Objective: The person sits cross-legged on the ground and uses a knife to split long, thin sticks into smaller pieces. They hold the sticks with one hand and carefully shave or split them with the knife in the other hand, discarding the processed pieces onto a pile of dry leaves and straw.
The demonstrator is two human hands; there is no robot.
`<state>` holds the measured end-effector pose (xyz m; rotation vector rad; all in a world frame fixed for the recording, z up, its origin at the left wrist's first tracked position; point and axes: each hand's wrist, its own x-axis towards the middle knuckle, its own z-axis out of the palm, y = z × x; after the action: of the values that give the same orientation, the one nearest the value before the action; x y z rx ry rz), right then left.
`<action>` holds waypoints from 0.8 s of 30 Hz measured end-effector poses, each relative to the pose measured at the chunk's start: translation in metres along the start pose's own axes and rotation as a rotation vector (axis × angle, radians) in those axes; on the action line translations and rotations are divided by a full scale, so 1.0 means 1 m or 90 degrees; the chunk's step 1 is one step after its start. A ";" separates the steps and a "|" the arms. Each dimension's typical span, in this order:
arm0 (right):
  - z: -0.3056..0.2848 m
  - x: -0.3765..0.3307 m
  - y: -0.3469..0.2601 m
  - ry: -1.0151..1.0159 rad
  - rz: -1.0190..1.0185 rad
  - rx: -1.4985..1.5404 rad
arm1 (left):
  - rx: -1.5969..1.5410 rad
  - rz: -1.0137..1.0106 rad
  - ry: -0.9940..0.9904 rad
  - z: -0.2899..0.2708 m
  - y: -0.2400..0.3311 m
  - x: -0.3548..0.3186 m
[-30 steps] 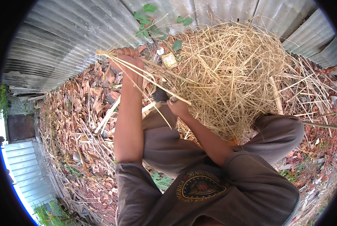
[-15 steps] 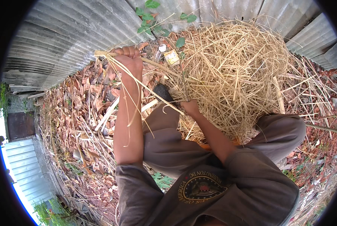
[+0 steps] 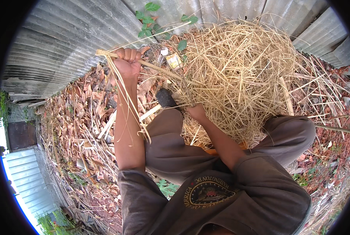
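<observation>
My left hand point(image 3: 128, 62) is closed in a fist around a long pale strip point(image 3: 163, 70), which looks like split bamboo. One end sticks out left of the fist; the rest slants down right to the straw pile. Thin loose fibres point(image 3: 124, 90) hang from that left end along my forearm. My right hand point(image 3: 198, 112) is low at the near edge of the pile, its fingers wrapped round the base of a narrow, dull tool point(image 3: 186, 88) that looks like a knife. The tool points up and away, crossing the strip. Its handle is hidden in my grip.
A large heap of straw-like shavings point(image 3: 241, 66) lies ahead, backed by a corrugated metal fence point(image 3: 77, 43). Dry brown leaves point(image 3: 77, 102) cover the ground at left. A dark shoe point(image 3: 166, 98) rests beside the right hand. A small yellow-white packet point(image 3: 174, 61) lies beyond.
The fibres that stretched from my left fist toward the right hand now hang down along the left forearm. Another thin fibre now rises to the right. Both grips stay closed.
</observation>
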<state>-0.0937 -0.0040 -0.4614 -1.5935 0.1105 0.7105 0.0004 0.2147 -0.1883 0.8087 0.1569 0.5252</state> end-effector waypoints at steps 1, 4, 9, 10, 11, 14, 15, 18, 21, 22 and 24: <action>0.003 0.001 -0.008 -0.008 0.036 -0.009 | 0.015 0.026 0.018 -0.007 0.001 0.004; 0.006 0.010 -0.026 0.042 0.030 -0.031 | -0.010 0.031 0.018 0.004 -0.009 0.017; 0.024 -0.047 -0.117 -0.048 -0.123 -0.061 | 0.003 0.039 0.052 -0.007 -0.002 0.003; 0.025 -0.048 -0.124 -0.073 -0.101 -0.047 | 0.003 0.035 0.060 -0.003 -0.005 0.002; 0.026 -0.024 -0.097 -0.016 -0.137 -0.108 | -0.018 0.024 0.051 0.008 -0.007 0.003; 0.003 0.007 -0.011 0.020 0.019 -0.041 | 0.003 0.015 -0.017 0.002 -0.007 0.007; -0.006 0.015 0.008 0.032 0.048 -0.018 | -0.003 0.007 0.024 0.010 -0.006 0.009; -0.008 -0.011 -0.033 -0.033 0.072 0.030 | 0.020 0.047 0.054 -0.004 -0.004 0.004; 0.009 -0.018 -0.100 -0.055 -0.141 -0.018 | -0.022 0.010 -0.036 -0.001 -0.005 0.004; 0.012 -0.013 -0.104 -0.076 -0.154 -0.005 | -0.034 -0.007 -0.068 0.000 -0.007 0.007; 0.011 -0.001 -0.083 -0.075 -0.106 -0.030 | -0.031 -0.033 -0.057 -0.002 -0.010 0.008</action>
<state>-0.0601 0.0200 -0.3891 -1.5815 -0.1255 0.6793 0.0104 0.2144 -0.1968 0.7771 0.0818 0.4409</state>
